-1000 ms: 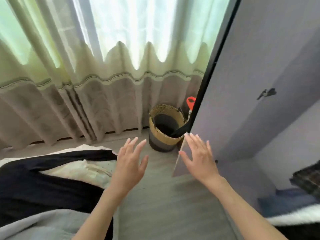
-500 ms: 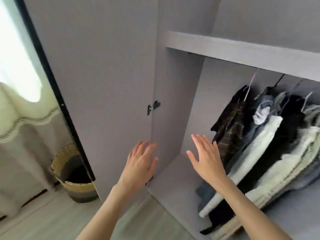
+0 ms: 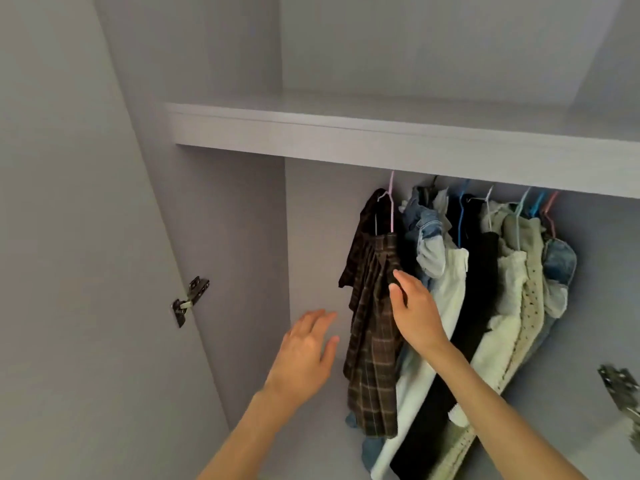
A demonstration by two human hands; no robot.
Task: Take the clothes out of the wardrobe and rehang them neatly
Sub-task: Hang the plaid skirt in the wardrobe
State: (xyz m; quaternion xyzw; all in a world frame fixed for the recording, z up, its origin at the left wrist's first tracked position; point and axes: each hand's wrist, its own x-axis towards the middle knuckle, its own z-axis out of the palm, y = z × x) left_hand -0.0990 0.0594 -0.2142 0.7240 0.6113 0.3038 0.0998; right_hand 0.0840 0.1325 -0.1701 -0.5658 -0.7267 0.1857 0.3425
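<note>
The grey wardrobe (image 3: pixel 225 209) stands open in front of me. Under its shelf (image 3: pixel 381 133) hang several garments on coloured hangers, bunched to the right. Leftmost is a dark brown plaid garment (image 3: pixel 372 341) on a pink hanger (image 3: pixel 392 202). Beside it hang denim (image 3: pixel 427 244), a pale white piece (image 3: pixel 446 299), a black piece (image 3: pixel 481 289) and cream clothes (image 3: pixel 512 289). My right hand (image 3: pixel 415 313) rests with its fingertips against the plaid garment's right edge, fingers apart. My left hand (image 3: pixel 306 351) hovers open just left of the plaid garment, holding nothing.
The open wardrobe door (image 3: pixel 69 237) fills the left, with a metal hinge (image 3: pixel 190 299) at its inner edge. Another hinge (image 3: pixel 621 393) shows at the lower right. The left part of the hanging space is bare back wall (image 3: pixel 318 237).
The view swung from the curtain and basket to the wardrobe's inside. Both hands rose toward the hanging clothes; the right hand now touches the plaid garment.
</note>
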